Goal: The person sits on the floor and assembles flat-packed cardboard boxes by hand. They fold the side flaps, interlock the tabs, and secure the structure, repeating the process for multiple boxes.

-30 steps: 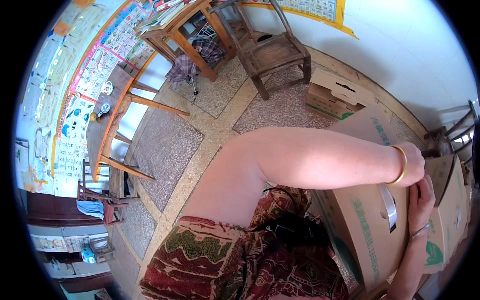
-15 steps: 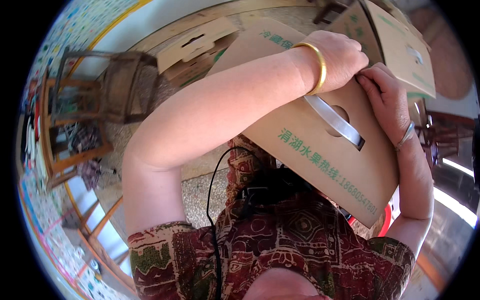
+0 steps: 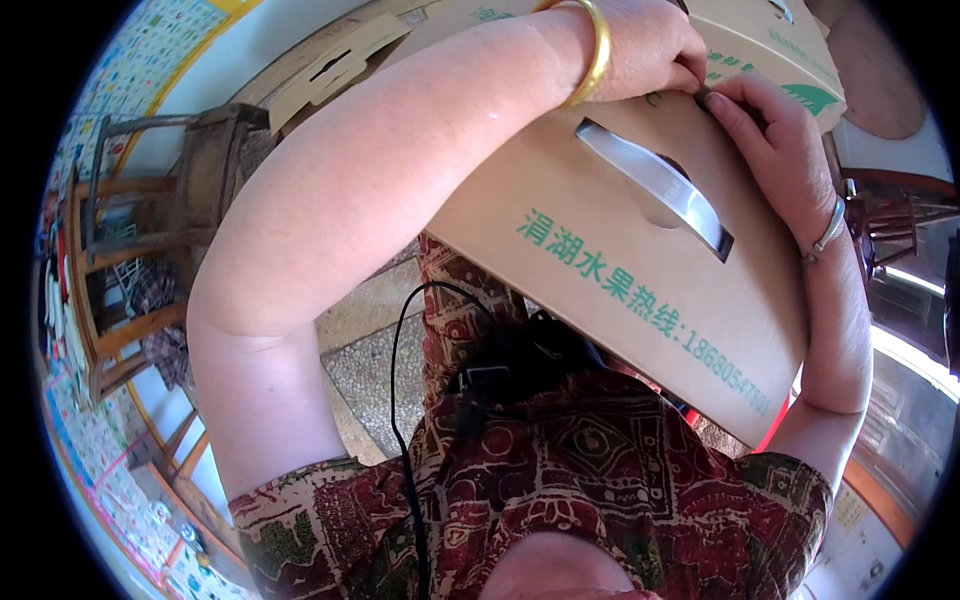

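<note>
Resting against the person's lap and tilted up toward the camera, a brown cardboard box [image 3: 620, 270] with green printing fills the middle of the view. A flat grey plastic carry handle [image 3: 655, 183] runs slantwise across its upper face, set over a round cut-out. Both hands meet at the box's far top edge. The left hand [image 3: 645, 50], a gold bangle [image 3: 590, 45] on its wrist, lies curled over that edge with its fingers bent down onto the cardboard, pinching at it. The right hand [image 3: 775, 140] comes up along the box's right side; its fingertips press the same edge, just touching the left hand's fingers, and a silver bracelet [image 3: 830, 225] circles its wrist. Whether either hand grips a flap or only presses on it cannot be told. Beyond the hands stands a second box [image 3: 770, 50] of the same kind. A black cable [image 3: 400, 400] hangs down over the person's patterned red garment [image 3: 600, 480]. To the left, on the stone-tiled floor [image 3: 370, 350], stand wooden chairs [image 3: 150, 210], and a flat cardboard piece [image 3: 330, 60] leans near the wall.
</note>
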{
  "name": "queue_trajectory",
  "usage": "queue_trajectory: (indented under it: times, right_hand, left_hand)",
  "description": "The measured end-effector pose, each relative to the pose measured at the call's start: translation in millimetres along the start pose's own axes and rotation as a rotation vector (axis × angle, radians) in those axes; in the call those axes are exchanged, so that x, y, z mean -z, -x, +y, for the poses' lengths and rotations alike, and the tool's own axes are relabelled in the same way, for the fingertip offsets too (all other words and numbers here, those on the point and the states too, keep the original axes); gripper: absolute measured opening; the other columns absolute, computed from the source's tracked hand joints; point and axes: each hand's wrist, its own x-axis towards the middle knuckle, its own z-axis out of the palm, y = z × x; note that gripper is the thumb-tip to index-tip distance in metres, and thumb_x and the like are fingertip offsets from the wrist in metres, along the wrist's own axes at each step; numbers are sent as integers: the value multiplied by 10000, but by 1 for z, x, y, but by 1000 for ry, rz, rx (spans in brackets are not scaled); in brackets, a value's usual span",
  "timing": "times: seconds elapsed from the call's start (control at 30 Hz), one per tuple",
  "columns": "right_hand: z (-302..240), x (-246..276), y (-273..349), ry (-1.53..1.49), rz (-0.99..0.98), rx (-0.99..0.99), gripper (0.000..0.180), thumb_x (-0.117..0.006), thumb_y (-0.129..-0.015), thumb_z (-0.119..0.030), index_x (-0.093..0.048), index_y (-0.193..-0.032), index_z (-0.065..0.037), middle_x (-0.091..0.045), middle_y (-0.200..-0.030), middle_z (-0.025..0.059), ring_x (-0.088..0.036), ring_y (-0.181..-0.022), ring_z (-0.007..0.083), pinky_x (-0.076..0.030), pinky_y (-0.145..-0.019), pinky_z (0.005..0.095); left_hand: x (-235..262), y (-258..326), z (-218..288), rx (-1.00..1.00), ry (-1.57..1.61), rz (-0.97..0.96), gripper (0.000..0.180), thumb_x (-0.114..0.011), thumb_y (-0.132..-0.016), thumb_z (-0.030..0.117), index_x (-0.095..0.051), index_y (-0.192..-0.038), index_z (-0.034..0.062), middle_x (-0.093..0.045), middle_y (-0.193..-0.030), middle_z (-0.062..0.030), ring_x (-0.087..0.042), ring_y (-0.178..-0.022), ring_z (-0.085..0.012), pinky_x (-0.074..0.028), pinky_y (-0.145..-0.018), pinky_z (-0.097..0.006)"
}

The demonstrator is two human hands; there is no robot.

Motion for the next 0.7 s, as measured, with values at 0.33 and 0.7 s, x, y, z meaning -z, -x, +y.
queue_trajectory:
  times: [0.33,0.7]
  right_hand:
    - [-18,-27,-35,112,162,295,171,-541,-816,-194,-586,-806,-29,-582,-824,153,-565,-801,330,-453,-703,396]
    - [15,-25,-31,14,166,264,191,-521,-835,-221,-593,-831,-44,-583,-886,139,-564,-853,321,-448,-752,389]
  left_hand:
    - [29,27,-20,-1,-171,97,102,-586,-781,126,-617,-812,34,-585,-819,-99,-545,-789,-270,-440,-717,-349]
    - [11,7,-25,-22,-151,29,134,-621,-754,154,-665,-869,98,-590,-843,-64,-542,-867,-247,-432,-802,-340]
